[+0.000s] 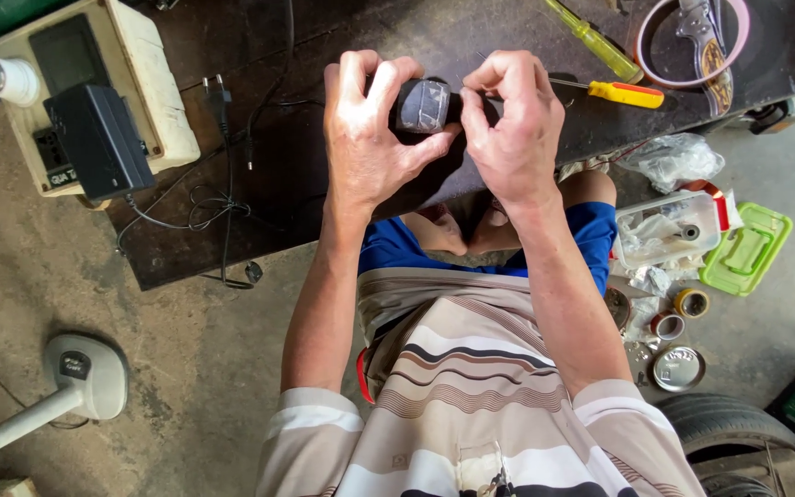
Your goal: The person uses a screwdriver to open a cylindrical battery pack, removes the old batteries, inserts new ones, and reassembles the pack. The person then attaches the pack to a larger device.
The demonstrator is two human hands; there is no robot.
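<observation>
Both of my hands meet over a low dark workbench [269,175]. My left hand [370,138] grips a small black block-shaped part [420,106] with clear tape wound around it. My right hand [512,124] has its fingers closed on the right end of the same part, thumb and fingertips pinching at it. The part is held just above the bench top, and its far side is hidden by my fingers. A yellow-handled screwdriver [626,94] lies on the bench right of my right hand.
A cream box [154,101] with a black adapter [98,138] and loose black cable [204,198] stands at the bench's left. A clear-handled screwdriver [595,41] and pink ring [692,41] lie at the back right. Plastic container [669,230], green lid [747,250], tape rolls and a tyre [720,428] crowd the floor on the right; a fan base [89,373] on the left.
</observation>
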